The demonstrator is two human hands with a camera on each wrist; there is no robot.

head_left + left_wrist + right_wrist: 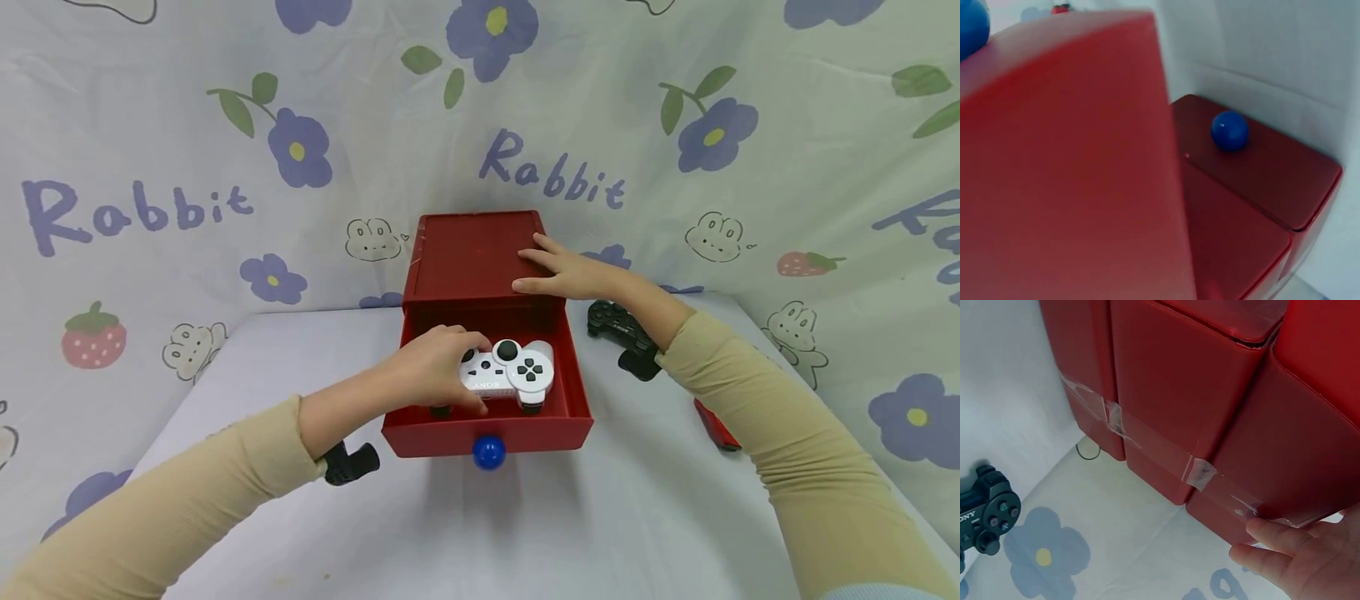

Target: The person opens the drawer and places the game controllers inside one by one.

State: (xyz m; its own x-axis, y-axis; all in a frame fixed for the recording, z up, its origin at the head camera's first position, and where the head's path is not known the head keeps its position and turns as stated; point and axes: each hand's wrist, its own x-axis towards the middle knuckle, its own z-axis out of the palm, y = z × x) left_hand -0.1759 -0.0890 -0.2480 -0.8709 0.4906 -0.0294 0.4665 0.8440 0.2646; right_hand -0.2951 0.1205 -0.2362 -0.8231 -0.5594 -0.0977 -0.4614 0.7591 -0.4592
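Note:
A red drawer (435, 439) stands pulled out from the red cabinet (476, 257), its blue ball knob (489, 452) facing the front. Inside the drawer is a white game controller (491, 375) with black sticks and buttons. My left hand (435, 368) grips one end of it, thumb at the near side and fingers over the far side. On the cabinet's top right edge rests my right hand (572, 273), fingers spread. The right wrist view shows that hand (1310, 556) against the cabinet's taped side. In the left wrist view the drawer's wall (1079, 181) hides the left hand.
Right of the cabinet lies a black game controller (617, 323) on the white-covered table (637, 500). A red object (717, 427) is partly hidden by the right sleeve. Below the open drawer, another blue knob (1230, 130) marks a closed drawer. A patterned cloth (375, 125) hangs behind.

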